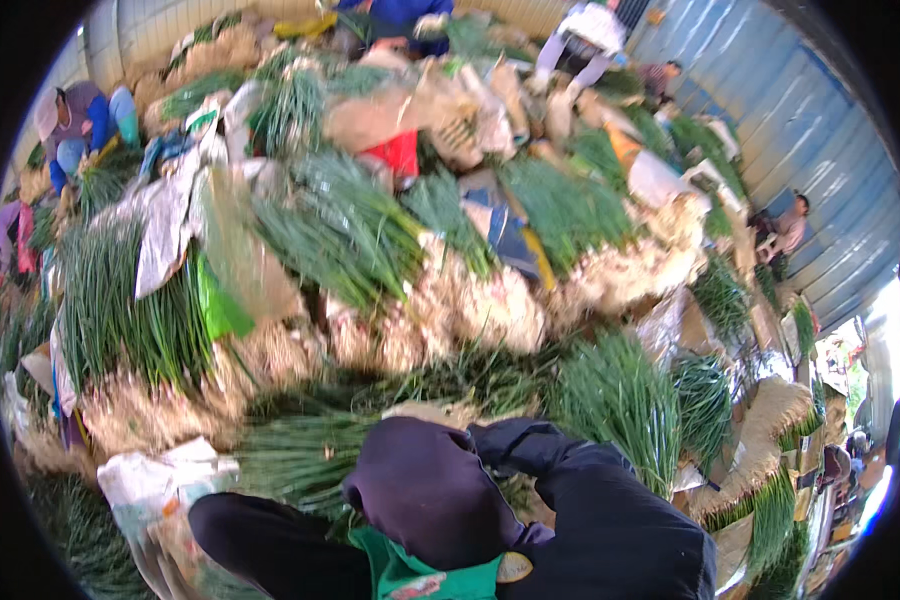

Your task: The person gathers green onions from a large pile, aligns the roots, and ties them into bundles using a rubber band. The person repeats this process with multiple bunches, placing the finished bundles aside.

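Note:
Neither my left hand nor my right hand can be seen. A rounded dark purple cloth fills the lower middle, above a green apron. Dark folded fabric lies beside it; I cannot tell whether it is a sleeve or trousers. My dark trouser legs spread to both sides. Right in front of the purple cloth lie loose green onions, their leaves pointing left. An upright bunch of green onions leans at the right, by my knee. A whitish plastic sack lies at the left knee.
Ahead, a long row of green onions with pale roots lies heaped, partly under sacks and a brown sheet. More bundles stand at right. People work at left, at the back and by the blue metal wall.

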A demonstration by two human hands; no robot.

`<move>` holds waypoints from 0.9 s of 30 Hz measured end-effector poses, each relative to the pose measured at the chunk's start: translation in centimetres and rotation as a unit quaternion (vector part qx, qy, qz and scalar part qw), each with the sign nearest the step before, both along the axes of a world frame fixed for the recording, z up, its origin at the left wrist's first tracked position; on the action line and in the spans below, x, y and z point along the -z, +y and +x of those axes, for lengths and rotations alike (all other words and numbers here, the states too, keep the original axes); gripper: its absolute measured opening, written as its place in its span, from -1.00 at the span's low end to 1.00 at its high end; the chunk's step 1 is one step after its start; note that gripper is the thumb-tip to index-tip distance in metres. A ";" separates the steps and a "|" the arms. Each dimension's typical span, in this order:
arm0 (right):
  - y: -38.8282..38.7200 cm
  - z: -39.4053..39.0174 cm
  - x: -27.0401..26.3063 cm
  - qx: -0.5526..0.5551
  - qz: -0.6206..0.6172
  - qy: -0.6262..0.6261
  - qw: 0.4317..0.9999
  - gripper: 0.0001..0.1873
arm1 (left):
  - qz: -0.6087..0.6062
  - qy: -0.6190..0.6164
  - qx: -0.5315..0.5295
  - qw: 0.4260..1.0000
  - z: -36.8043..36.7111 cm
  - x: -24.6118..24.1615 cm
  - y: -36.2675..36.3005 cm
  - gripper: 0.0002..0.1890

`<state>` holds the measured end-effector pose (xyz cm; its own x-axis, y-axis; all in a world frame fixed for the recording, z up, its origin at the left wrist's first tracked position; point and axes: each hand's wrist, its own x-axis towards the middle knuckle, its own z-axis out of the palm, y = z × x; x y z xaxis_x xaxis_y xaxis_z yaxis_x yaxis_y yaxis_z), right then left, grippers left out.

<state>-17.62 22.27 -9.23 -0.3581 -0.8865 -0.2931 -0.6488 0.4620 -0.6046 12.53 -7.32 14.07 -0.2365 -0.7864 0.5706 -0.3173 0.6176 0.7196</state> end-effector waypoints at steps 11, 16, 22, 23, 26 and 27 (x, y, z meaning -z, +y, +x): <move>3.2 2.9 -3.0 0.019 0.025 0.052 0.998 -0.15 | -0.139 -0.602 0.450 0.645 -16.6 24.1 11.1 -0.21; 2.1 -0.5 -0.1 -0.007 0.076 0.231 0.970 -0.31 | -0.140 -0.520 0.474 0.697 -20.4 21.9 11.4 0.04; -2.1 -9.2 3.9 0.132 0.136 0.018 0.982 -0.61 | -0.078 -0.548 0.355 0.753 -27.9 23.2 7.4 -0.08; -2.9 -8.3 3.3 0.179 0.129 -0.151 0.964 -0.56 | -0.069 -0.555 0.356 0.749 -26.0 24.1 6.6 -0.11; -1.1 -4.8 5.1 0.069 -0.093 0.045 0.992 -0.38 | -0.041 -0.558 0.345 0.754 -23.7 25.1 6.2 -0.15; -0.8 -4.6 4.3 0.136 -0.034 -0.010 0.990 -0.42 | -0.038 -0.574 0.346 0.741 -24.3 25.0 6.9 -0.13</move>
<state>-22.20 21.47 -13.57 -0.5808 -0.7765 -0.2445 -0.4944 0.5750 -0.6518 -11.73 -0.39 -10.95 -0.9323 -0.2257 -0.2826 -0.2818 0.9431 0.1764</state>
